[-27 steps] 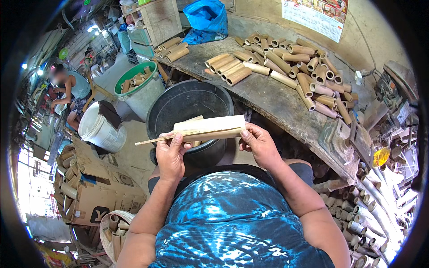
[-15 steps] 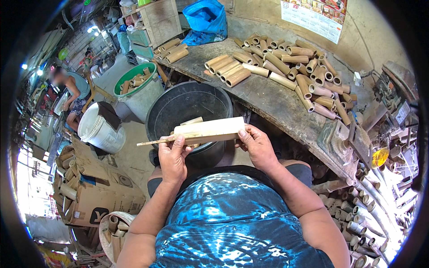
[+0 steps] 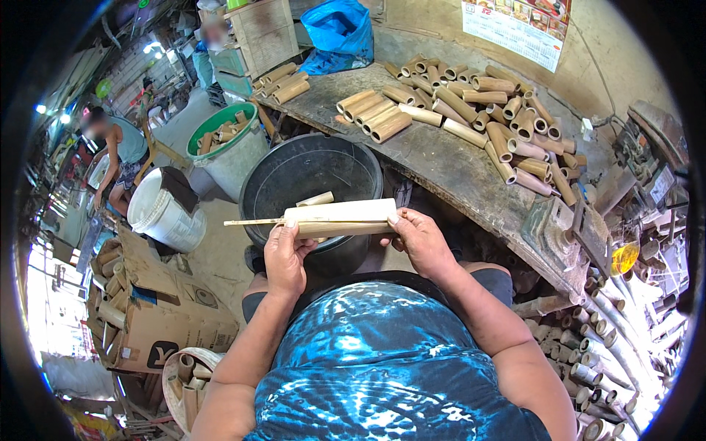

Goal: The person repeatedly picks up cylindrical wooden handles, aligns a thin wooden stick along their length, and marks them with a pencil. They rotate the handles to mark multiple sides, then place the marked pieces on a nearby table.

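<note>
Level in front of me, over the near rim of a black tub (image 3: 266,156), I hold a bamboo tube (image 3: 340,213) between both hands. Its upper side is pale and brightly lit; the lower side looks tan. My left hand (image 3: 285,259) is closed on the left end, thumb on the near side. Past that end sticks out a thin wooden stick (image 3: 251,222); where its other end lies is hidden. My right hand (image 3: 422,242) pinches the right end with thumb and fingers. Short bamboo pieces (image 3: 316,199) lie inside the tub, partly covered by the tube.
A workbench (image 3: 441,158) runs along the wall, bearing a heap of bamboo tubes (image 3: 478,95) and a blue plastic bag (image 3: 337,37). At left stand a green-rimmed bucket (image 3: 234,165), a white bucket (image 3: 165,213) and a cardboard box (image 3: 180,316). Another person (image 3: 126,147) sits farther left.
The tube has turned slightly in my hands and come more level, its tan side showing more. The stick's free end has risen. The other person's arm has reached lower.
</note>
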Demonstrator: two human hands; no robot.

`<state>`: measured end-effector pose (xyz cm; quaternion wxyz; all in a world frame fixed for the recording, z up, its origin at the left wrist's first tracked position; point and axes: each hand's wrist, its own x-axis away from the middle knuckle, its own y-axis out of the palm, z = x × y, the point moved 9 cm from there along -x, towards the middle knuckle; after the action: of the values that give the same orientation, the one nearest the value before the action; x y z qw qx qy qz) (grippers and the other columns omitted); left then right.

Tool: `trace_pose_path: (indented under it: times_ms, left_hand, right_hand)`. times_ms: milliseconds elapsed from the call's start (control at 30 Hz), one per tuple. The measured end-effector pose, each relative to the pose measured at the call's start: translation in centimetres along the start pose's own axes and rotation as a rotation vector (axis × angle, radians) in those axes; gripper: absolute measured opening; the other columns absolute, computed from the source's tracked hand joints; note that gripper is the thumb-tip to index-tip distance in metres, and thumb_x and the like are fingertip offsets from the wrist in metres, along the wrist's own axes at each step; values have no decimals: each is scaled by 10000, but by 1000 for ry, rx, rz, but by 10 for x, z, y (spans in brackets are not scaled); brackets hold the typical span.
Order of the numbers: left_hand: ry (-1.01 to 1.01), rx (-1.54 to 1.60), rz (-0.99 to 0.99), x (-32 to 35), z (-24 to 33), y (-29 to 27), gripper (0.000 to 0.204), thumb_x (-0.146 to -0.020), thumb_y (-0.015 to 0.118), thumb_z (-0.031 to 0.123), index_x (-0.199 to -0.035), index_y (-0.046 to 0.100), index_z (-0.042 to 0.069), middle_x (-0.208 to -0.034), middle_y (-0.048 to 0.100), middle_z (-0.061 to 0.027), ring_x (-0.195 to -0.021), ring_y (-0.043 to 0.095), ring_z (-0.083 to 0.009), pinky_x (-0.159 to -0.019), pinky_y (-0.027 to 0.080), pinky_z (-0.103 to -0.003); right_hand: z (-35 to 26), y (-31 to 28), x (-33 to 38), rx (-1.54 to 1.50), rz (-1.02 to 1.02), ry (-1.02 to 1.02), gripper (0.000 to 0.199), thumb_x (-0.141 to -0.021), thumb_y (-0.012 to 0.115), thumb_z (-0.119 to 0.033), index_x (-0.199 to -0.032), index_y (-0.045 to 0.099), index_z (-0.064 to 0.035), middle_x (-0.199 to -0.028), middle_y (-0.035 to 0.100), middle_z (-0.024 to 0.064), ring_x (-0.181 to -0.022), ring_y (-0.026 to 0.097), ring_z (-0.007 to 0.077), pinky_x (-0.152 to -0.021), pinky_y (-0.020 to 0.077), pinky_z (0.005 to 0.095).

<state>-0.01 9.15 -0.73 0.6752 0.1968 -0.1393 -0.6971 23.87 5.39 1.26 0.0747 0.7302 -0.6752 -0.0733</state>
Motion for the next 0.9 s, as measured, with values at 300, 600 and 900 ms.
trace_pose_path:
  times_ms: [300,600,900]
  left_hand:
    - [-105,94,-48,1,-11,3,285,-995,508,308,-1043,606,44,-863,625,-47,-708,559,-126,-690,530,-317]
    - [47,71,-139,6,2,8,296,-1008,502,288,-1060,603,14,-926,658,-86,-774,621,-148,-757,558,-341]
    - [78,32,-170,8,6,14,285,-1005,527,276,-1055,604,6,-936,670,-93,-782,639,-146,-767,572,-334]
  right_hand:
    - [17,-7,-7,-51,20,90,249,-972,532,-270,-1005,622,-40,-822,585,-17,-664,544,50,-568,408,194]
    - [15,-8,-3,-86,-15,88,213,-979,543,-222,-1090,597,-48,-897,617,16,-724,586,85,-669,450,217]
    - [8,-7,-1,-111,-21,34,226,-989,541,-246,-1097,596,-54,-943,632,27,-741,588,83,-677,436,214]
